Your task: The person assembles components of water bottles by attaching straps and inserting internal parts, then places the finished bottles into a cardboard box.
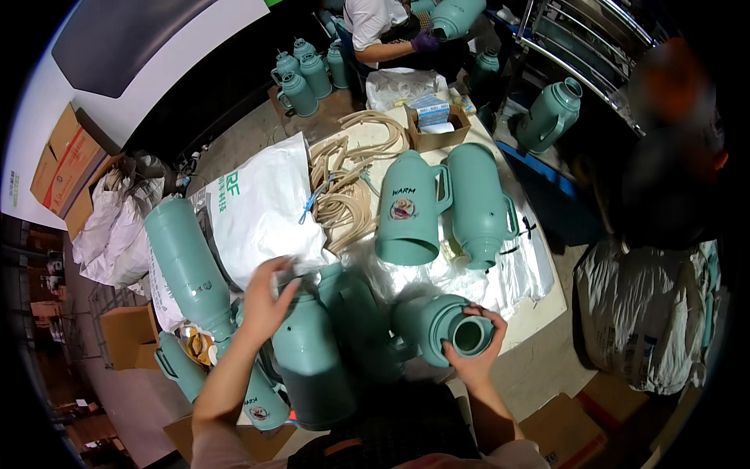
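Note:
My right hand (pixel 478 356) is closed around the neck of a green thermos flask (pixel 422 322), which lies tilted with its open mouth toward me. My left hand (pixel 266 301) is beside the top of another green flask (pixel 312 367) standing close in front of me. Its thumb and fingers are apart and slightly blurred, and I see nothing held in them. Between the hands, a further green flask (pixel 355 313) sits partly in shadow. Farther up the table, a flask with a flower print (pixel 410 207) stands next to one lying neck toward me (pixel 476 203).
A white sack (pixel 262 203) and coiled beige tubing (pixel 344 207) lie on the table. A small cardboard box (pixel 441 139) is at its far end. Several green flasks (pixel 316 74) stand beyond, near a person with a purple glove (pixel 426 41). A metal rack (pixel 586 47) is far right.

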The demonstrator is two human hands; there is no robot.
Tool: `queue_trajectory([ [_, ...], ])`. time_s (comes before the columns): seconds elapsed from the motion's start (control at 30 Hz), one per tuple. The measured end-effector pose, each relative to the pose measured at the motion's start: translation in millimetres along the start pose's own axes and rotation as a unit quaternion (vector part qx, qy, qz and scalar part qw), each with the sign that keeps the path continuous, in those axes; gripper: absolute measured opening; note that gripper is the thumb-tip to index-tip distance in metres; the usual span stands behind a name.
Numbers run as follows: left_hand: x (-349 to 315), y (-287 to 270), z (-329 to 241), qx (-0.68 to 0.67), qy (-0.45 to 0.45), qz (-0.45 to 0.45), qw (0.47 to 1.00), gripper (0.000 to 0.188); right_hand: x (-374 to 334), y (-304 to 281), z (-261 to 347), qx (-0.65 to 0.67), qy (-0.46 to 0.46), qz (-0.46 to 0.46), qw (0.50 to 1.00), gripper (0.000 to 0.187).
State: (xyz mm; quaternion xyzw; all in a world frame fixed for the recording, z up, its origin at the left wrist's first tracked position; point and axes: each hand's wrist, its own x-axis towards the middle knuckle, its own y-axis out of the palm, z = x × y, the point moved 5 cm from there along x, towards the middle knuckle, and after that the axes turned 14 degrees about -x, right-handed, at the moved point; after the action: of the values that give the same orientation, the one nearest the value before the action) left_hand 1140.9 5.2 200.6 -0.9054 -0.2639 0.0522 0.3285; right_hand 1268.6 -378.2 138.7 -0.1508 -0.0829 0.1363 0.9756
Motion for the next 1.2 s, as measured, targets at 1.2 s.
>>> queue_trajectory([
  [1.2, 40.3, 112.6, -95.1, -0.089, 0.252, 0.101, 0.958, 0.010, 8.5, -10.0, 35.6, -0.002, -0.027, 0.038, 0.999, 0.100],
])
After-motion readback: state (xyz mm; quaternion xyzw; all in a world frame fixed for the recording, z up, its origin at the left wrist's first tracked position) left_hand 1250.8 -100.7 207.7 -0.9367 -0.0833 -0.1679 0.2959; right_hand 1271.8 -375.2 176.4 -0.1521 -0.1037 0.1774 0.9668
